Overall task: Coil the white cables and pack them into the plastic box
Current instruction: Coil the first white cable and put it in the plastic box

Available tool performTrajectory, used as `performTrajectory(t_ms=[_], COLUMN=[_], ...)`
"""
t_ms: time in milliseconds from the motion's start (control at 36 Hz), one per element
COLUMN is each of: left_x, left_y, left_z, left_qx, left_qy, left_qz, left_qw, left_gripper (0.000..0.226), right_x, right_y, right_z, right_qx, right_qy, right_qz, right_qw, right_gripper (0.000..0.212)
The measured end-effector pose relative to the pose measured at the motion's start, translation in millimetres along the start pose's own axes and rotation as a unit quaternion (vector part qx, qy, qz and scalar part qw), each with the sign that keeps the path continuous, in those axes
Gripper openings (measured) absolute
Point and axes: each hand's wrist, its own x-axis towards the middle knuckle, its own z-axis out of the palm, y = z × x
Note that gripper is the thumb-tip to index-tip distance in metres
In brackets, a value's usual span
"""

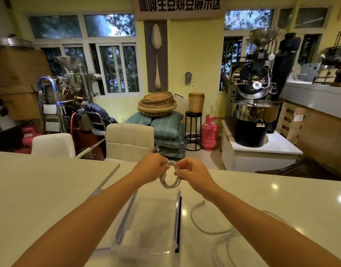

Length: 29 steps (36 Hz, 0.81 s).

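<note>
A small coil of white cable (170, 182) hangs in the air between my two hands, above the far end of the plastic box. My left hand (151, 167) grips the coil's left top and my right hand (192, 173) pinches its right side. The clear plastic box (146, 243) with blue clips on its long sides sits open on the white table right in front of me, below my forearms. More loose white cable (202, 226) lies on the table to the right of the box, partly hidden under my right forearm.
The white table (50, 189) spans the whole near view, with its far edge just beyond my hands. Two cream chairs (130, 141) stand behind it. A coffee roaster (252, 105) and a pink gas cylinder (209, 134) stand further back on the right.
</note>
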Motion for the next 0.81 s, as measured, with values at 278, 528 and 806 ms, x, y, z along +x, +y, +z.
performTrajectory(t_ms=[278, 528, 806], left_x=[-5.3, -7.1, 2.9], left_y=[-39.7, -58.4, -50.4], left_z=[19.9, 39.3, 54.9], left_qx=[0.006, 0.097, 0.244], left_qy=[-0.002, -0.058, -0.127], left_qz=[-0.095, -0.155, -0.105], left_qw=[0.995, 0.982, 0.956], left_gripper=[0.022, 0.023, 0.023], right_x=[9.2, 22.4, 33.6], right_y=[13.0, 32.2, 45.2], right_z=[46.4, 77.4, 101.3], right_qx=[-0.128, -0.191, -0.325], right_qy=[-0.034, -0.064, -0.114], right_qz=[-0.003, 0.06, 0.074], right_qw=[0.991, 0.978, 0.936], right_gripper=[0.015, 0.02, 0.025])
